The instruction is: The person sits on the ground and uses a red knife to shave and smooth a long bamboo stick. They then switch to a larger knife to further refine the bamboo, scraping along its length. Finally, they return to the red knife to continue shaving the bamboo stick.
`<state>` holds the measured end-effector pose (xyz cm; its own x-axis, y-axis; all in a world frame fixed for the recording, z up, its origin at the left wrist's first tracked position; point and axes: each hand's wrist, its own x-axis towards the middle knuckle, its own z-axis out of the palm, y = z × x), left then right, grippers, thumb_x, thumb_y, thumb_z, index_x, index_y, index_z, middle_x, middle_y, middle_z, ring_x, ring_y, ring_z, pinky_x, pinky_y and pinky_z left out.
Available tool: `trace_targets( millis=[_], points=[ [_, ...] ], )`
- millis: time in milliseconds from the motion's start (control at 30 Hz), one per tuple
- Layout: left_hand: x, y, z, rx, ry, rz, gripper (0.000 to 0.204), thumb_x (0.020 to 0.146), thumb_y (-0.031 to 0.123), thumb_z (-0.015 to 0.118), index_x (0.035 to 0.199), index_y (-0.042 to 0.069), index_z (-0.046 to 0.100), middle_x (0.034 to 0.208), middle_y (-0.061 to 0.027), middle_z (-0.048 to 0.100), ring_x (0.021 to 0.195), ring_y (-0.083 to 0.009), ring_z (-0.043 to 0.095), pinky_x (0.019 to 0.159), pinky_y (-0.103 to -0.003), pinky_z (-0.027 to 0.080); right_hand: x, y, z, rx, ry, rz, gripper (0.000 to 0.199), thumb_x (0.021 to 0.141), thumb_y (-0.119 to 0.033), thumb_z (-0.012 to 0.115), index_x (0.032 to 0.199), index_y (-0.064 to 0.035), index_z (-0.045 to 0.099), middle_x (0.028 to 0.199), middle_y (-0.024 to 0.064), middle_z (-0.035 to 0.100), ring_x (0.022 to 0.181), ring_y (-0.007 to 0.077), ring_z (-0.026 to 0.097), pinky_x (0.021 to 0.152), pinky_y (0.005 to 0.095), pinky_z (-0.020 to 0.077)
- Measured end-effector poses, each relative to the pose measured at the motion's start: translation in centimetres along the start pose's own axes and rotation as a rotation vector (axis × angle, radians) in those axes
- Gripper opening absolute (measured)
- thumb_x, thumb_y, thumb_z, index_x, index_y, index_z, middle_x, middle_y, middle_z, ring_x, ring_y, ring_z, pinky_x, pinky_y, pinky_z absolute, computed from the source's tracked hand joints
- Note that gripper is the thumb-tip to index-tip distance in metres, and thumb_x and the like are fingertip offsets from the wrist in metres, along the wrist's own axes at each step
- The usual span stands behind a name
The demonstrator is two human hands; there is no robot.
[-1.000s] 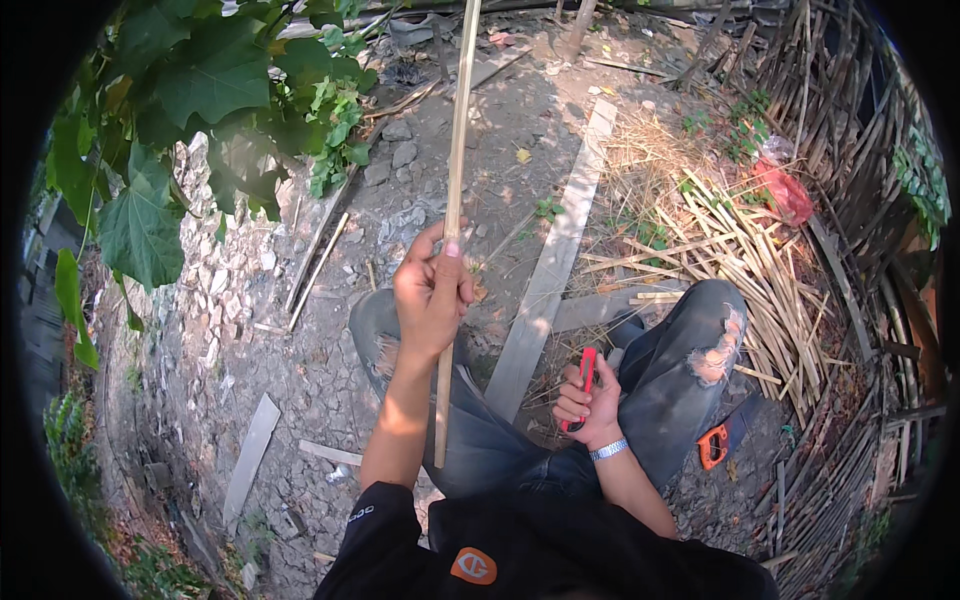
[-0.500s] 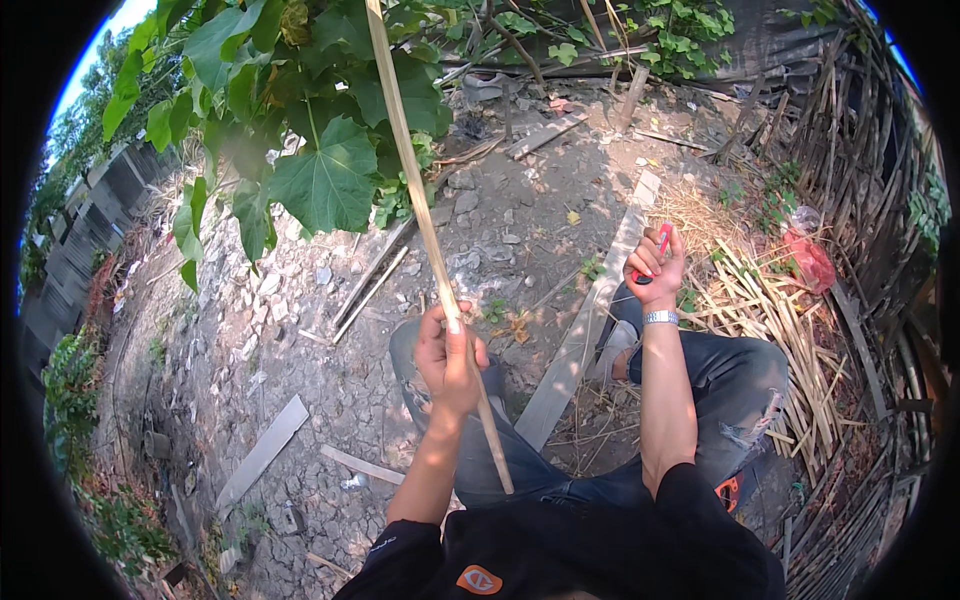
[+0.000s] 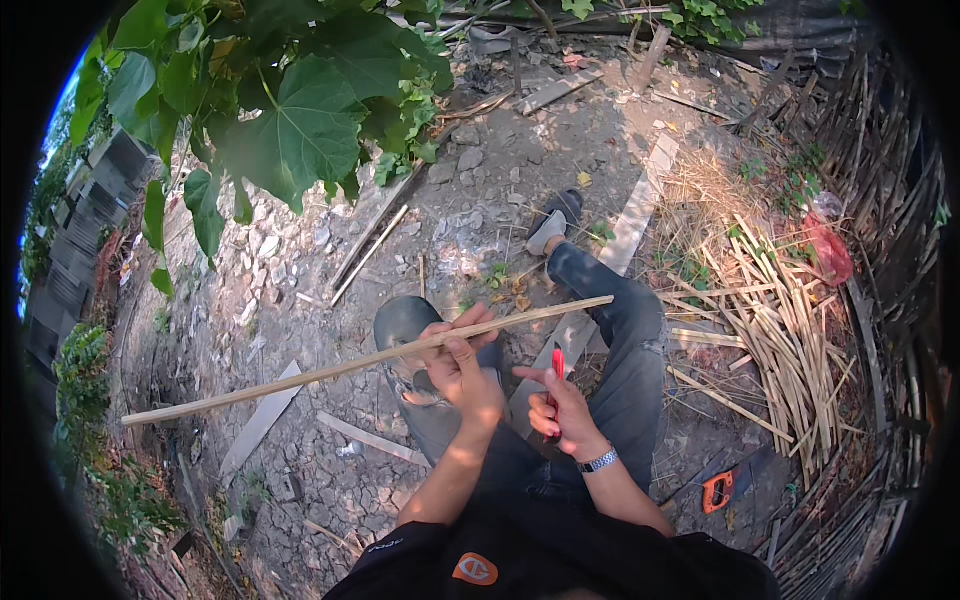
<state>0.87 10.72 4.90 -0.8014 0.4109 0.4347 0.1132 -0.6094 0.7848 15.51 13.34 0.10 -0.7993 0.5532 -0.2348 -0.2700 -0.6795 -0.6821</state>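
Note:
A long, pale wooden strip (image 3: 270,387) lies slantwise across my view, its right end higher than its left. My left hand (image 3: 465,375) is closed on it to the right of its middle, thumb on the near side. In my right hand (image 3: 572,418) is a red-and-black knife (image 3: 558,366), gripped upright with its dark tip pointing away from me. That index finger reaches left beside the knife, below the strip and apart from it. Both hands are above my lap, between my bent knees.
A heap of similar strips (image 3: 800,370) lies on the ground at right, near a red bag (image 3: 828,250). An orange-handled saw (image 3: 717,492) rests by my right side. A long plank (image 3: 640,215) runs away ahead. Broad leaves (image 3: 300,130) hang at upper left.
The strip has swung from nearly upright to slantwise across my lap. My right hand has come down and left with the knife, close to the strip. My right leg has shifted inward.

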Motion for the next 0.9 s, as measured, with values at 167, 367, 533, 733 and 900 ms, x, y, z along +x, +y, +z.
trace_targets(
  millis=[167, 367, 533, 733, 900],
  points=[
    [-8.9, -2.4, -0.1, -0.138, -0.149, -0.218, 0.031, 0.106, 0.024, 0.05, 0.122, 0.0, 0.041, 0.136, -0.0337, 0.054, 0.123, -0.0358, 0.061, 0.093, -0.039, 0.059, 1.2, -1.7, -0.1, 0.139, 0.122, -0.346, 0.048, 0.106, -0.046, 0.049, 0.124, -0.0028, 0.058, 0.061, -0.0069, 0.037, 0.041, 0.0041, 0.034, 0.043, 0.0221, 0.03],
    [-9.9, -1.2, -3.1, 0.144, -0.588, -0.467, 0.053, 0.106, 0.021, 0.052, 0.15, -0.003, 0.036, 0.139, -0.0278, 0.056, 0.114, -0.0321, 0.066, 0.09, -0.037, 0.059, 1.9, -6.1, -3.5, 0.117, 0.176, -0.409, 0.032, 0.104, -0.04, 0.055, 0.095, -0.0086, 0.056, 0.06, -0.0068, 0.039, 0.043, 0.0043, 0.036, 0.041, 0.022, 0.0274],
    [-9.8, 1.6, -6.8, -0.836, -0.645, -1.224, 0.075, 0.104, 0.045, 0.049, 0.154, -0.005, 0.026, 0.123, -0.0302, 0.065, 0.094, -0.0301, 0.072, 0.074, -0.036, 0.061, 1.5, -8.1, -5.6, -0.049, 0.179, -0.419, 0.033, 0.104, -0.041, 0.055, 0.098, -0.009, 0.058, 0.061, -0.0078, 0.036, 0.044, 0.0045, 0.034, 0.042, 0.0225, 0.0266],
    [-9.0, 4.2, -8.5, -0.189, -0.899, -1.161, 0.064, 0.106, 0.03, 0.052, 0.155, -0.003, 0.027, 0.082, -0.0117, 0.066, 0.056, -0.0143, 0.06, 0.05, -0.023, 0.047, 2.1, -9.5, -5.7, -0.246, 0.187, -0.415, 0.035, 0.103, -0.044, 0.057, 0.096, -0.0093, 0.058, 0.06, -0.0087, 0.035, 0.043, 0.0035, 0.033, 0.041, 0.022, 0.0268],
    [-8.6, 2.5, -11.3, 0.326, -0.793, -0.927, 0.049, 0.109, 0.026, 0.048, 0.152, 0.004, 0.042, 0.062, 0.0034, 0.049, 0.051, -0.0033, 0.04, 0.047, -0.021, 0.032, 3.8, -7.8, -5.0, -0.917, 0.367, -0.559, 0.041, 0.102, -0.044, 0.059, 0.104, -0.0031, 0.064, 0.065, -0.004, 0.046, 0.06, 0.0053, 0.045, 0.054, 0.0264, 0.0358]
  ],
)
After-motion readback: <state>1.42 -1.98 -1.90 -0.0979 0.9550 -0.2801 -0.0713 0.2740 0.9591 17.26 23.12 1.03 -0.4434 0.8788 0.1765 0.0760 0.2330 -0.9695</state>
